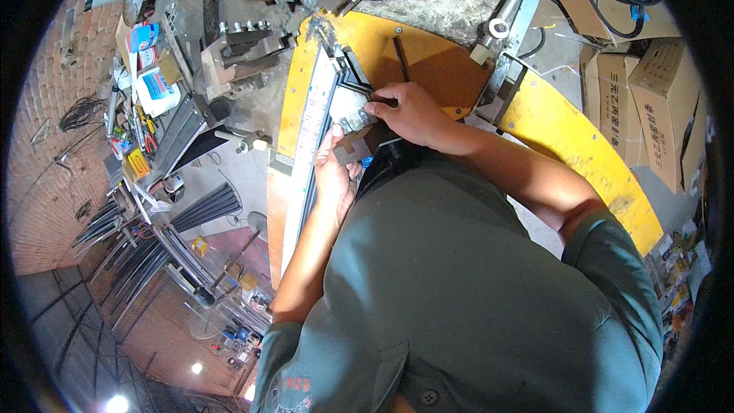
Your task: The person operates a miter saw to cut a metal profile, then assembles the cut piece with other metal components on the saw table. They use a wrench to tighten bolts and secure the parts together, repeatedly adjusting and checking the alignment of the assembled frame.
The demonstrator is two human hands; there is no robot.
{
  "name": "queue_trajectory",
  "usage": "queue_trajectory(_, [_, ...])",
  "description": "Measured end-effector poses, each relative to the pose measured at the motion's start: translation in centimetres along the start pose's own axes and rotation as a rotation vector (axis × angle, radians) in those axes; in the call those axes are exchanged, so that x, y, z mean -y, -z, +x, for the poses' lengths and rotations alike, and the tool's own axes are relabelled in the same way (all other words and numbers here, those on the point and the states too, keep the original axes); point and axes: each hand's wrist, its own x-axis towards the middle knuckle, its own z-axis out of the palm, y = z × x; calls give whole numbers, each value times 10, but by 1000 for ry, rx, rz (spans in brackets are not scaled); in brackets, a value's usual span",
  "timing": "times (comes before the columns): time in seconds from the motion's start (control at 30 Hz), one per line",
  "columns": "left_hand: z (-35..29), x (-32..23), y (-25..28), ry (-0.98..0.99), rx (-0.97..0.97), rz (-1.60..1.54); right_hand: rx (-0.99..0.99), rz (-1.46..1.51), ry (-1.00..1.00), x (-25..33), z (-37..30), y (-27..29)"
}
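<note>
In front of my body is a bright silver metal piece (350, 105) with dark angled parts at its far end. A brownish steel block (353, 147) sits against its near end. My left hand (333, 176) grips this block from the left and below, thumb up along its side. From the right, my right hand (413, 113) pinches the edge of the silver piece between thumb and curled fingers. Both parts are over the blue-and-white edged strip (312, 126) of the yellow machine table (359, 29). My palms and fingers hide their undersides.
A thin dark rod (401, 60) lies on the yellow plate. Steel clamps and blocks (241, 57) stand at the far left, with a white bottle (158, 92) and tools beyond. A metal fitting (495, 30) stands at the right, cardboard boxes (654, 99) behind it.
</note>
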Motion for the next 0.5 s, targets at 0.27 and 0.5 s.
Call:
queue_trajectory(0.27, [5, 1, 3, 15, 60, -107, 9, 111, -73, -2, -3, 0])
queue_trajectory(0.5, [2, -7, -13, 74, -88, -155, 71, 72, -18, -2, 0, 2])
